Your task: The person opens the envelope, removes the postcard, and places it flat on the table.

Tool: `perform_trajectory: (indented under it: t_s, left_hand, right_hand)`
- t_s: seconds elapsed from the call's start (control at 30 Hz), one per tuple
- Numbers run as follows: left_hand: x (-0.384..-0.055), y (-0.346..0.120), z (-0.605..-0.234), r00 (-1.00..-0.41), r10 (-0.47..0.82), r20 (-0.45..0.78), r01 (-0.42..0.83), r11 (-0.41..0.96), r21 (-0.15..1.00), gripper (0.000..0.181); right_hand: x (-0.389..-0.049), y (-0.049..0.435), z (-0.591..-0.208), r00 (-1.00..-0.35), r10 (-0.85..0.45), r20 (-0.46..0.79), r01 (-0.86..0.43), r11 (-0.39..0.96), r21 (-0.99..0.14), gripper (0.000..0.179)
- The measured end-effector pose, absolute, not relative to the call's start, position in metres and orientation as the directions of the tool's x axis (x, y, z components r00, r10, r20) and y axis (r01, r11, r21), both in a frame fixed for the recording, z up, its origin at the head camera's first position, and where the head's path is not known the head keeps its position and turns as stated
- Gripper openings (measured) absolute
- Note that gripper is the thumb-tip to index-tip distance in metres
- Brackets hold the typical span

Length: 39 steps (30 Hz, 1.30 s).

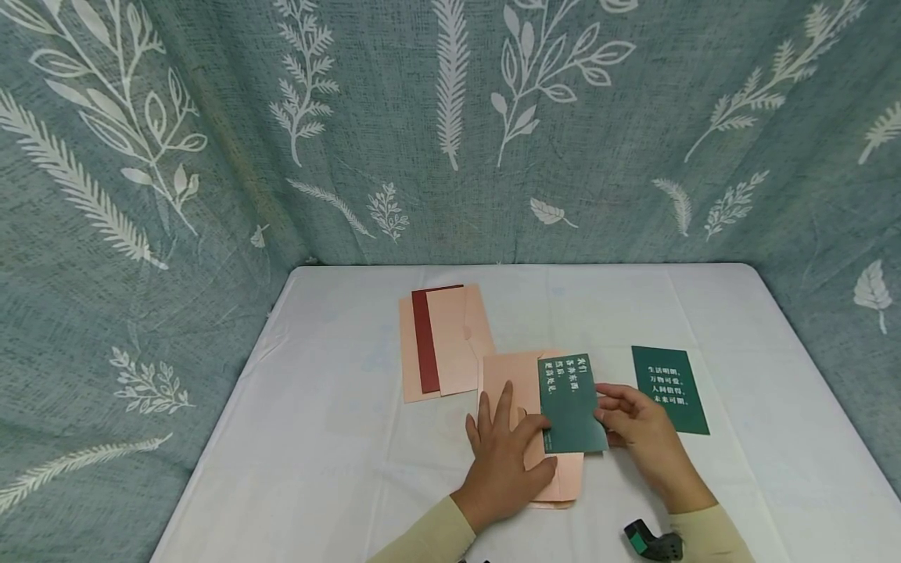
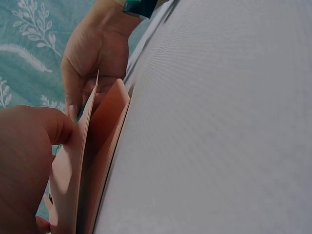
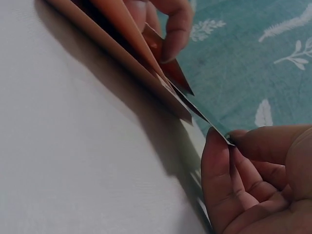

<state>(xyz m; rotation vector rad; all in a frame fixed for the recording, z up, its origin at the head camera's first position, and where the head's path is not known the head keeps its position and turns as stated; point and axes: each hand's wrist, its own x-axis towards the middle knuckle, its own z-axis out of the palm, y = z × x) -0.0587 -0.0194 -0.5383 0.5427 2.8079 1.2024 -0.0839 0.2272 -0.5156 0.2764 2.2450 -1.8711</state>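
Observation:
My right hand (image 1: pixel 644 434) pinches the right edge of a dark green card (image 1: pixel 572 399) with white writing, between thumb and fingers. In the head view the card overlaps the right part of a peach envelope (image 1: pixel 510 371). Spread over that envelope, my left hand (image 1: pixel 503 469) presses on it, one fingertip at the card's left edge. From the left wrist, the envelope (image 2: pixel 68 170) shows a gap between its layers at the side facing the right hand (image 2: pixel 100 53). In the right wrist view the card is seen edge-on, gripped at its end by the right hand (image 3: pixel 263 180).
A second green card (image 1: pixel 669 379) with white writing lies to the right. Behind the left hand are more peach envelopes (image 1: pixel 457 336) with a dark red card (image 1: pixel 425 344) among them. A black-and-green device (image 1: pixel 653 541) sits by the right wrist. Patterned curtains surround the white table (image 1: pixel 338 391).

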Motion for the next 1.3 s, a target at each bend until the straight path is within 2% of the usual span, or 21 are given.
perform_trajectory:
  t_s: [0.6,1.3]
  left_hand:
    - [-0.058,-0.019,-0.536,-0.941,0.324,0.098,0.291,0.627,0.722,0.032]
    - [-0.058,-0.018,-0.535,-0.938,0.329,0.107,0.301,0.620,0.725,0.029]
  right_hand:
    - [-0.085,0.240,-0.514,-0.975,0.062,-0.216,0.222,0.143,-0.964,0.046]
    - [-0.088,0.260,-0.512,-0.975,0.141,-0.169,0.192,0.174,-0.966,0.047]
